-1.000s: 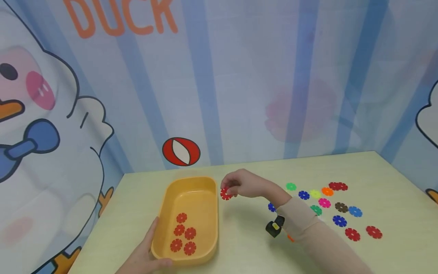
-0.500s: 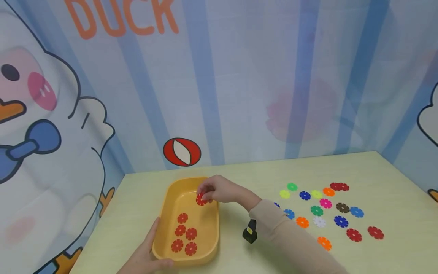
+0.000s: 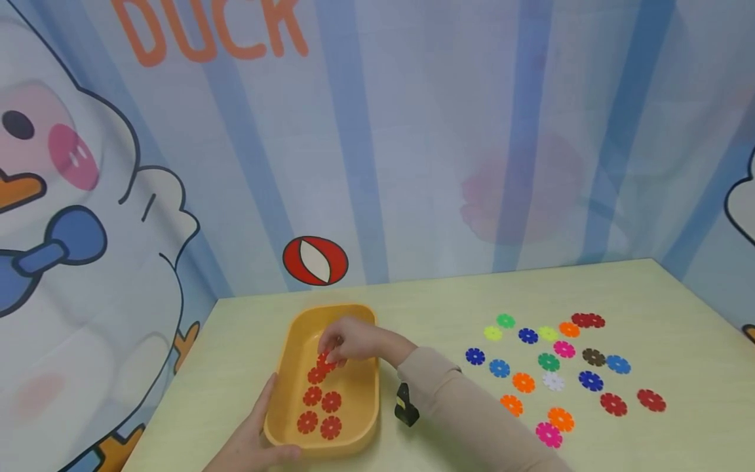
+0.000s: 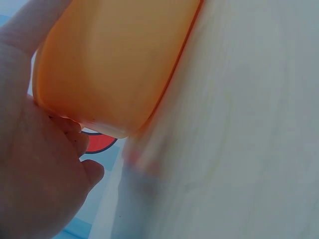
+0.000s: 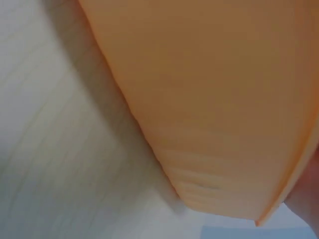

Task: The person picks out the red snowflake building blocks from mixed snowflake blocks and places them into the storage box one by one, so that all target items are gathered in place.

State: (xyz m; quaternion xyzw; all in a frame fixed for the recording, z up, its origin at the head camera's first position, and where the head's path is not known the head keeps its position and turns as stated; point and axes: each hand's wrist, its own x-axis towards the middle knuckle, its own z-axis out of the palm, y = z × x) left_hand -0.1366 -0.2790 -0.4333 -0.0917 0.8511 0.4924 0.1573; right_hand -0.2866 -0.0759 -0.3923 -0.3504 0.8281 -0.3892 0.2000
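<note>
My left hand (image 3: 250, 442) grips the near left corner of a yellow plastic tray (image 3: 377, 393), thumb along its front. The left wrist view shows its fingers curled at the tray's wall (image 4: 114, 64). My right hand (image 3: 356, 341) reaches over the right rim and pinches a red notched snowflake disc (image 3: 323, 362) inside the tray. That disc overlaps another red disc (image 3: 316, 375) in the head view. Several more red discs (image 3: 331, 402) lie flat on the tray's floor below. In the right wrist view the tray's outer wall (image 5: 209, 99) hides most of the hand.
Many-coloured snowflake discs lie scattered on the right of the pale table (image 3: 436, 301), among them a pink disc (image 3: 548, 434), a brown disc (image 3: 594, 357) and a dark red disc (image 3: 651, 400). A black wrist camera (image 3: 406, 408) hangs below the right sleeve. A printed cloth (image 3: 425, 131) stands behind.
My right hand has carried the red disc leftward from outside the tray, over its right rim and down towards the discs inside. My left hand still holds the tray.
</note>
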